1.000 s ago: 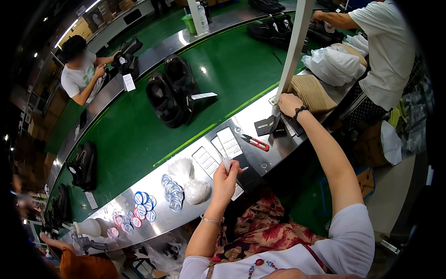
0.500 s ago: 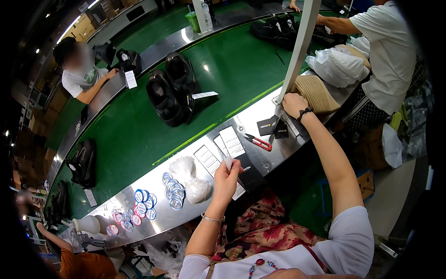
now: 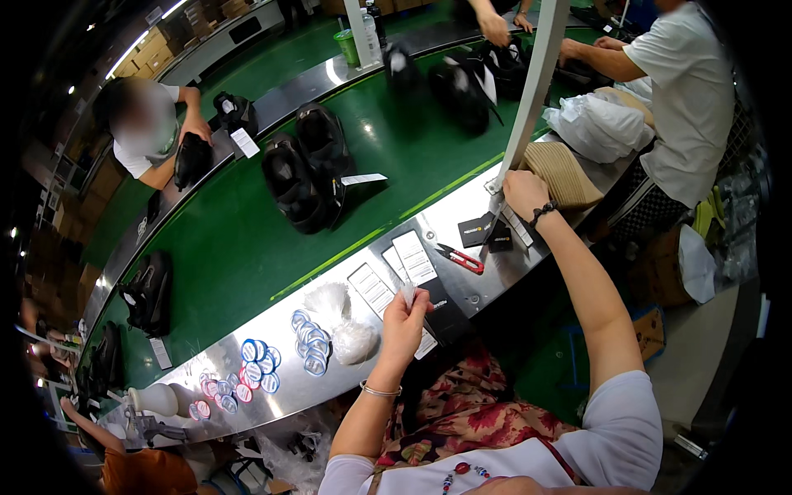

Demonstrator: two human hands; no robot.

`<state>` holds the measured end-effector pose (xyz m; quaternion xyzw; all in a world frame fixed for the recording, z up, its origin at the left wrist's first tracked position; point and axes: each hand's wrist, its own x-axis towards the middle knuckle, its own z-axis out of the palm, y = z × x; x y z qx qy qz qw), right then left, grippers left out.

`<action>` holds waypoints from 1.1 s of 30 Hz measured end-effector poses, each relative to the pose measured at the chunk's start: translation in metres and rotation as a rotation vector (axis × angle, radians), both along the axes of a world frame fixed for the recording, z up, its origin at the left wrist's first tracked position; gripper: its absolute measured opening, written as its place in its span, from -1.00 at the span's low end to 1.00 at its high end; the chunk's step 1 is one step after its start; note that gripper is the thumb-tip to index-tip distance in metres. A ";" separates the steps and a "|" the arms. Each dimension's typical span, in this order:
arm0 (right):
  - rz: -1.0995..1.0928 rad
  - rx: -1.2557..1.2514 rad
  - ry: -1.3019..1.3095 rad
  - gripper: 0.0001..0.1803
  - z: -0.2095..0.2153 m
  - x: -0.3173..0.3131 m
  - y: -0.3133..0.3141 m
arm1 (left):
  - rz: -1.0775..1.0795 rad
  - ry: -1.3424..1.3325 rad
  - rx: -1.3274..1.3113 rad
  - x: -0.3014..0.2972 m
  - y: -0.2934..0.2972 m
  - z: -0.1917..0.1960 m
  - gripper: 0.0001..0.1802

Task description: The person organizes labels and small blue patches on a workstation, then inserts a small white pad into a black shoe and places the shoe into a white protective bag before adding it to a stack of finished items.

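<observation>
My left hand point(image 3: 404, 320) is pinched around a small bunch of thin, clear plastic strands point(image 3: 408, 290), above several white printed cards point(image 3: 412, 256) and a black card stack point(image 3: 450, 312). Farther right, my right hand point(image 3: 526, 195) is closed beside the foot of a white post point(image 3: 536, 91); what its fingers hold is hidden. Just below it lie small black tags point(image 3: 473, 232) and a narrow white card point(image 3: 518, 228). Between the hands, red-handled thread snips point(image 3: 460, 259) rest on the metal ledge point(image 3: 285, 394). Left of my left hand sit bundles of clear strands point(image 3: 355, 341).
Round blue-rimmed stickers point(image 3: 311, 342) and red ones point(image 3: 200, 409) lie farther left on the ledge. Black shoes point(image 3: 294, 177) with white tags stand on the green conveyor point(image 3: 223, 272). A straw-coloured woven piece point(image 3: 563, 175) is beside my right hand. Co-workers stand at the right and across.
My hands have barely moved. Across the belt, a person has lifted a black shoe. At the far side, another person's hand has come in and more black shoes have shifted left on the belt.
</observation>
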<state>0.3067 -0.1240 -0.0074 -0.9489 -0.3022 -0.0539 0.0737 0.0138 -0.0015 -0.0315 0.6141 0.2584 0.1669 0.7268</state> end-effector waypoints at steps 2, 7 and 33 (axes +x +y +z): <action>0.010 -0.015 0.012 -0.76 0.000 0.001 0.000 | 0.010 0.010 0.005 -0.002 0.001 -0.001 -0.85; -0.006 -0.050 0.055 -0.76 0.003 0.002 0.001 | 0.014 0.027 -0.008 -0.004 0.004 -0.002 -0.85; 0.067 -0.008 -0.084 -0.81 -0.031 0.007 0.004 | -0.005 0.008 -0.023 -0.003 0.006 -0.005 -0.85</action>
